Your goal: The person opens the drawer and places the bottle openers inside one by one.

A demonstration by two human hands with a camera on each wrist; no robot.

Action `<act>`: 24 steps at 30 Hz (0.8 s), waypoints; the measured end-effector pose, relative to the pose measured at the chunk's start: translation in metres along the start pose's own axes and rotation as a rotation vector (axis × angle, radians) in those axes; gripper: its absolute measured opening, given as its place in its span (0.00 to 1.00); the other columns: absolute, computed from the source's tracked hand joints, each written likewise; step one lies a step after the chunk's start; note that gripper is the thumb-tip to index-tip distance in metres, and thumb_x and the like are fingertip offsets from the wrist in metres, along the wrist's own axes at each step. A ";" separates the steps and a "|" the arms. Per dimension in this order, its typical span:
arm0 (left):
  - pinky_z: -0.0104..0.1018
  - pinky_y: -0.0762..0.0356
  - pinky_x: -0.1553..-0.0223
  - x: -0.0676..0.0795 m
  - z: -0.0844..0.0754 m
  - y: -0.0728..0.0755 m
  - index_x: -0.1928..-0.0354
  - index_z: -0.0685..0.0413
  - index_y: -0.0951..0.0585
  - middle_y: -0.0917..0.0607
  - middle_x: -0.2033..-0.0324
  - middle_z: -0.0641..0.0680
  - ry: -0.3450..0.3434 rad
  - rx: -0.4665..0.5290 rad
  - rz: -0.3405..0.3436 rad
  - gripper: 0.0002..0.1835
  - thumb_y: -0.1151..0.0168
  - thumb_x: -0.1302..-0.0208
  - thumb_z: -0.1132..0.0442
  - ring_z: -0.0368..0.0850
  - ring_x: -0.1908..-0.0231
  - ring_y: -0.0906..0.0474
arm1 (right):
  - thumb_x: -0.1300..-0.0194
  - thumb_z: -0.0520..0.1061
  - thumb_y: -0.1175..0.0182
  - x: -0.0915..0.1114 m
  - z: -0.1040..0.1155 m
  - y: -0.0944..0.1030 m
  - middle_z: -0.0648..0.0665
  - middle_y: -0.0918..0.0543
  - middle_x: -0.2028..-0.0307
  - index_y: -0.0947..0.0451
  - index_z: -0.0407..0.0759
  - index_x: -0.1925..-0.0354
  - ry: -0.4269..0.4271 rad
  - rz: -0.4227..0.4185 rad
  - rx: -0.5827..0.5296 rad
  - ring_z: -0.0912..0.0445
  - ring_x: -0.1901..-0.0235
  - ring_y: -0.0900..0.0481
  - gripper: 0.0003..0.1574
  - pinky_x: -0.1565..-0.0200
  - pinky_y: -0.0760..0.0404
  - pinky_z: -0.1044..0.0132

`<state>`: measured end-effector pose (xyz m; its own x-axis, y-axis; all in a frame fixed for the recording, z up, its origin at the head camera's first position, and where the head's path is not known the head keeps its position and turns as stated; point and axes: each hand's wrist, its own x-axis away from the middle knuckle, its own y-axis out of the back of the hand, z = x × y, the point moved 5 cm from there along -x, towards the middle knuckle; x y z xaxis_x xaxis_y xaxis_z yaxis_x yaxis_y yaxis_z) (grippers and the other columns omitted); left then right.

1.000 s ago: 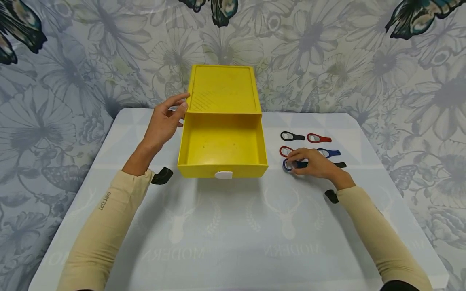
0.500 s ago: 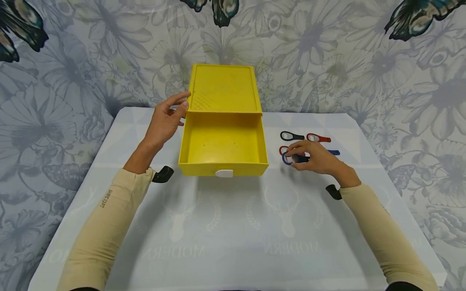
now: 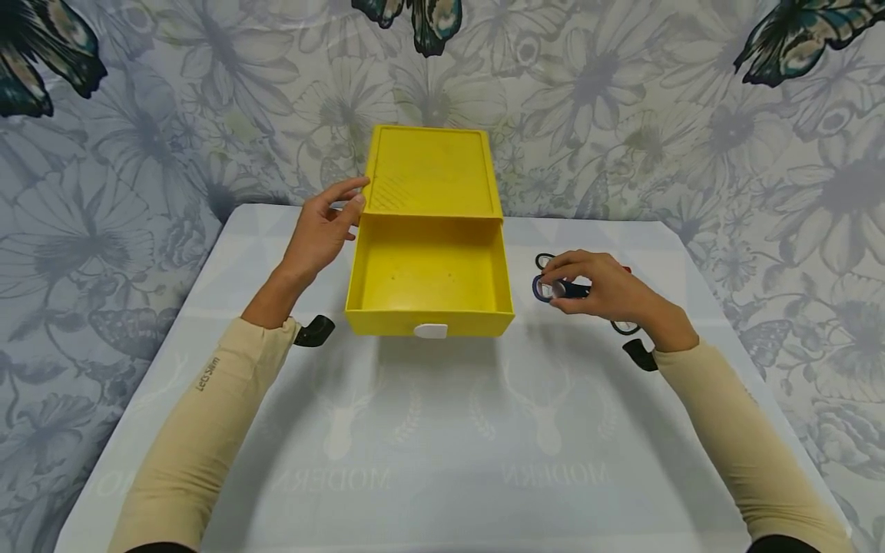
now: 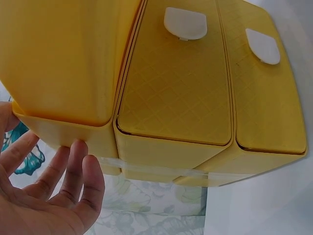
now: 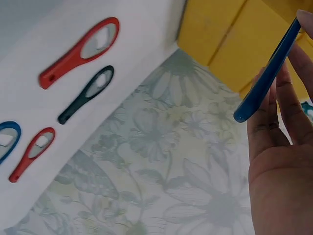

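A yellow drawer unit (image 3: 432, 170) stands on the table, its top drawer (image 3: 429, 280) pulled out and bare inside. My left hand (image 3: 319, 234) touches the unit's left side; its fingers (image 4: 76, 161) lie loosely extended along the wall in the left wrist view. My right hand (image 3: 601, 288) pinches a blue bottle opener (image 5: 269, 76) between thumb and fingers, raised over the table to the right of the drawer. Below it lie more bottle openers, among them a large red one (image 5: 80, 54), a dark one (image 5: 87, 95) and a smaller red one (image 5: 32, 155), partly hidden by the hand in the head view.
Two closed drawers with white pull tabs (image 4: 186, 23) sit beneath the open one. Another blue opener (image 5: 7, 139) lies at the edge of the right wrist view. The pale table (image 3: 442, 430) backs onto a floral-patterned wall covering (image 3: 276, 100).
My right hand has lifted the blue bottle opener from the front row and moved it up, away from the table. The left hand stays against the unit; the head view has shifted slightly.
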<state>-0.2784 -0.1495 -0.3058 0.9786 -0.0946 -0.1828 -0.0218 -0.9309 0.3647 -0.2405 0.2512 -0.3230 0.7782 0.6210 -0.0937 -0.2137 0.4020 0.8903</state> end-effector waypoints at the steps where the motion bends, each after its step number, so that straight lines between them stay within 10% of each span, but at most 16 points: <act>1: 0.41 0.20 0.54 0.000 0.000 0.000 0.28 0.37 0.29 0.27 0.36 0.57 -0.001 -0.001 -0.002 0.23 0.50 0.22 0.49 0.43 0.56 0.23 | 0.44 0.39 0.26 -0.001 0.003 0.003 0.44 0.18 0.45 0.13 0.44 0.53 0.012 -0.006 0.008 0.49 0.47 0.20 0.19 0.45 0.19 0.49; 13: 0.37 0.21 0.55 0.000 0.000 0.000 0.28 0.37 0.28 0.26 0.37 0.57 -0.012 0.006 -0.002 0.23 0.50 0.22 0.49 0.44 0.56 0.23 | 0.47 0.38 0.24 -0.016 0.041 0.033 0.46 0.17 0.48 0.12 0.45 0.54 0.181 -0.073 0.079 0.54 0.53 0.20 0.19 0.54 0.20 0.76; 24: 0.35 0.22 0.57 0.001 0.002 0.000 0.28 0.37 0.29 0.26 0.37 0.57 -0.015 0.014 0.000 0.23 0.50 0.22 0.49 0.44 0.56 0.23 | 0.46 0.40 0.24 -0.038 0.079 0.053 0.46 0.17 0.48 0.13 0.45 0.51 0.261 -0.087 0.129 0.53 0.52 0.19 0.22 0.51 0.18 0.63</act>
<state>-0.2782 -0.1506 -0.3072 0.9754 -0.0993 -0.1968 -0.0244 -0.9358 0.3516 -0.2349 0.1963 -0.2368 0.6087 0.7466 -0.2682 -0.0636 0.3830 0.9216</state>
